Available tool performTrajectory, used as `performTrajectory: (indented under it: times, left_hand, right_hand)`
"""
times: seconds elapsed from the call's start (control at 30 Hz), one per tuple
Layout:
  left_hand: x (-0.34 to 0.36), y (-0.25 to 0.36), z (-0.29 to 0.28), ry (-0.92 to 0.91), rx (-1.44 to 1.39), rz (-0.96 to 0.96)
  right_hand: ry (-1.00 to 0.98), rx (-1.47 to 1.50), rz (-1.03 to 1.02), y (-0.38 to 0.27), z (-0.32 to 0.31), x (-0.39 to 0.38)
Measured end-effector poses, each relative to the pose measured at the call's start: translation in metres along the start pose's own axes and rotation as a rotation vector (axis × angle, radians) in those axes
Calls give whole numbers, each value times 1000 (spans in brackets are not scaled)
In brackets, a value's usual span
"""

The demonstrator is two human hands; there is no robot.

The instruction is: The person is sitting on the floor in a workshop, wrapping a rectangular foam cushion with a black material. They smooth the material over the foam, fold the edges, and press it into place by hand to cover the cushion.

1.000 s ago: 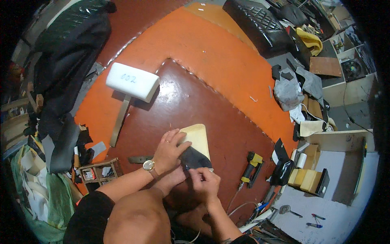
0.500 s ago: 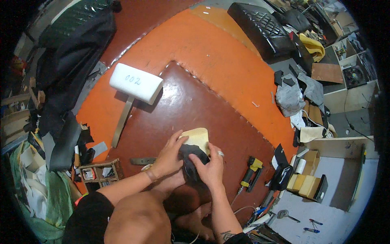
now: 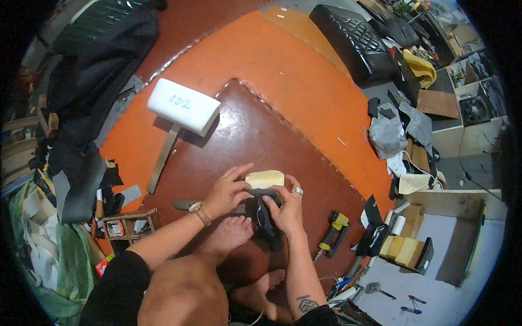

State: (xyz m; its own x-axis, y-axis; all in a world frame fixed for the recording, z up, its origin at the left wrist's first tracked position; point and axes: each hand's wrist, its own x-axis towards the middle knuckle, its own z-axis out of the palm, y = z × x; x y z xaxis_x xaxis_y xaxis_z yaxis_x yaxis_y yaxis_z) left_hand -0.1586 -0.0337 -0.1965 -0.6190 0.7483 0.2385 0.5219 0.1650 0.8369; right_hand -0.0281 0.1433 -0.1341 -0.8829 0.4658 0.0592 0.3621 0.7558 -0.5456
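Block (image 3: 264,179), pale yellow | black cover (image 3: 265,218), near end | fingers (image 3: 238,187) gripping both sides

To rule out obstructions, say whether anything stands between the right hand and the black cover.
Nothing visible does: the right hand has its thumb on the black cover, just below the pale-yellow foam pad in view.

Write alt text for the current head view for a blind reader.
A person's left hand and right hand hold black material and a pale yellow piece over a brown surface. A white block lies to the left, a yellow-and-black tool to the right.
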Motion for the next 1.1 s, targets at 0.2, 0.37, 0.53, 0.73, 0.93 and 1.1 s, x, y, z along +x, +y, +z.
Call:
performTrajectory:
  times: [0.2, 0.37, 0.53, 0.73, 0.93, 1.1]
  left_hand:
    - [5, 1, -4, -191, -166, -166]
    - [-7, 7, -11, -246, -280, -211]
    - [-13, -5, -3, -240, -337, -316]
    - [-27, -5, -6, -226, -374, -385]
    - [-25, 0, -8, -235, -318, -274]
    - [-26, -1, 2, -142, -255, -245]
  right_hand:
    - [-173, 143, 72, 8, -5, 10]
    - [-226, 101, 116, 11, -9, -2]
    - [-138, -44, 195, -31, 0, -29]
    - [-94, -166, 263, -56, 3, -40]
    - [6, 5, 390, -40, 28, -51]
    - [44, -106, 458, -54, 35, -32]
